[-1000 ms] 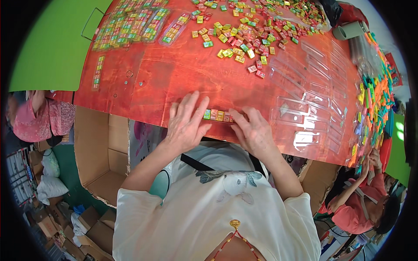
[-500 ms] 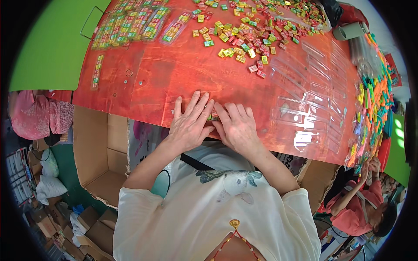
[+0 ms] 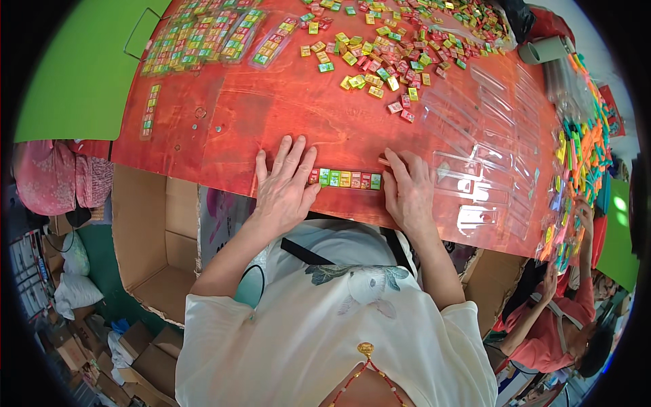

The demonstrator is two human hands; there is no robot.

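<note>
A row of small red, green and yellow boxes in a narrow strip lies near the table's front edge, between my hands. At its left end my left hand rests with fingers spread, covering that end. My right hand closes with bent fingers and thumb around the right end. Whether more boxes sit under either hand is hidden. Farther off, a loose heap of similar small boxes spreads over the red table.
Filled clear packs lie at the far left, with one single strip nearer. Empty clear plastic trays cover the right side. Bright coloured pieces pile at the right edge, where another person works. A cardboard box stands below left.
My hands have moved apart, the right one to the right, the left slightly left. The row of boxes between them, mostly covered before, now shows. The other person's arms have shifted.
</note>
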